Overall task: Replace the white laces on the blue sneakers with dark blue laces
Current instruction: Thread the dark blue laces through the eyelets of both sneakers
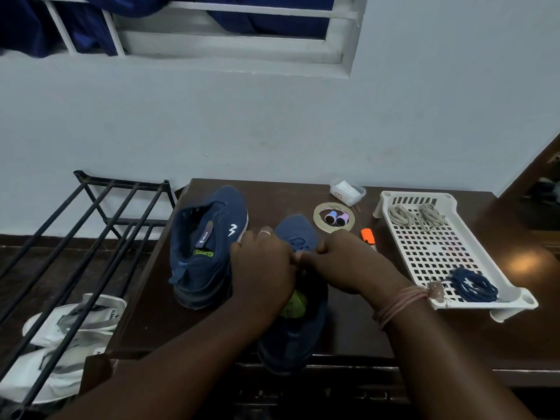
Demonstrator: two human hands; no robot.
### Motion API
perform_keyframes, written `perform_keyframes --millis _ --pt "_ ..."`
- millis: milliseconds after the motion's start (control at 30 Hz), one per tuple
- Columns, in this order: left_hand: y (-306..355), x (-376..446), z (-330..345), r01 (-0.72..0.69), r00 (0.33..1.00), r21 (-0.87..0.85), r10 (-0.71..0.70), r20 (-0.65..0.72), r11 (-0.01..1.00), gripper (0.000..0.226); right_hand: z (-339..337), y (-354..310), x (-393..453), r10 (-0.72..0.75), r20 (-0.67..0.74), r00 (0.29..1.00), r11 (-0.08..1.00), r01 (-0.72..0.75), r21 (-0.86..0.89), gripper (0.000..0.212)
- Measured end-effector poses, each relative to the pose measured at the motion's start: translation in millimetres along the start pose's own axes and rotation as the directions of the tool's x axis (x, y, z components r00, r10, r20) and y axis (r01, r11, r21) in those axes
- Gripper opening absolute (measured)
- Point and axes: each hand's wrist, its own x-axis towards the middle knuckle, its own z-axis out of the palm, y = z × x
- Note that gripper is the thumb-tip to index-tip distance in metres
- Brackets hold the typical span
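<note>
Sneaker (298, 234) toe points away, long axis toward viewer; hands (262, 262) (342, 260) pinching over eyelets.

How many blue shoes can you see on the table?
2. One blue sneaker lies tipped on its side at the table's left. The other blue sneaker sits in the middle, mostly covered by the left hand and right hand.
</note>
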Motion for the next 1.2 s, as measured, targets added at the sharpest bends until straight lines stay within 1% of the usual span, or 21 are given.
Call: perform_keyframes --millis 33,100,167,233,300,333,400,467,567,667,733,900,1000,1067,1200 --pt "1 -1 1 0.021 1.0 -0.006 -0.021 -0.004 1.0 0.025 3 0 1 0.004 -0.036 0.999 0.998 -0.007 -0.063 0.043" --pt "4 -1 1 0.058 0.998 -0.024 -0.058 -0.011 0.998 0.024 11 -1 2 -0.006 -0.094 0.996 0.97 -0.017 -0.241 0.032" --pt "6 -1 3 0.084 0.996 -0.025 -0.084 0.015 0.996 0.022 17 -6 3 0.001 -0.107 0.994 0.951 -0.035 -0.308 0.024" --pt "6 -2 4 0.108 0.994 -0.053 -0.106 0.029 0.993 0.019 20 -8 5 0.055 -0.111 0.992 0.954 -0.086 -0.288 0.025" --pt "5 -4 5 0.132 0.991 -0.109 -0.131 0.018 0.985 0.016 21 -5 10 0.104 -0.143 0.984 0.969 -0.133 -0.208 0.025" --pt "4 -4 5 0.137 0.991 -0.124 -0.136 0.012 0.983 0.015 21 -4 12 0.11 -0.149 0.983 0.974 -0.136 -0.181 0.023" --pt "4 -4 5 0.135 0.991 -0.124 -0.133 0.025 0.983 0.017 23 -1 15 0.087 -0.111 0.99 0.976 -0.107 -0.189 0.019" --pt "6 -5 5 0.129 0.991 -0.119 -0.124 0.046 0.985 0.019 25 -1 16 0.073 -0.099 0.992 0.979 -0.09 -0.181 0.02" --pt "8 -6 3 0.102 0.994 -0.105 -0.098 0.042 0.989 0.022 25 0 17 0.078 -0.151 0.985 0.983 -0.102 -0.154 0.022" --pt "13 -8 0 0.06 0.994 -0.023 -0.058 0.092 0.998 0.026 27 1 16 0.034 -0.175 0.984 0.977 -0.07 -0.2 0.021" --pt "14 -9 -3 0.034 0.992 -0.004 -0.033 0.122 0.999 0.027 27 1 15 0.026 -0.167 0.986 0.979 -0.059 -0.195 0.022" --pt "10 -6 -11 -0.046 0.965 -0.055 0.058 0.256 0.997 0.021 27 2 19 0.058 -0.146 0.988 0.985 -0.08 -0.152 0.017" --pt "9 -5 -14 -0.074 0.941 -0.082 0.097 0.324 0.994 0.024 26 2 19 0.052 -0.131 0.99 0.988 -0.069 -0.136 0.013" --pt "6 -6 -12 -0.096 0.955 -0.055 0.108 0.276 0.994 0.025 27 3 22 0.053 -0.123 0.991 0.991 -0.067 -0.114 0.015" --pt "-1 -5 -9 -0.087 0.993 -0.048 0.091 0.077 0.995 0.022 29 6 25 0.047 -0.114 0.992 0.996 -0.055 -0.066 0.023"
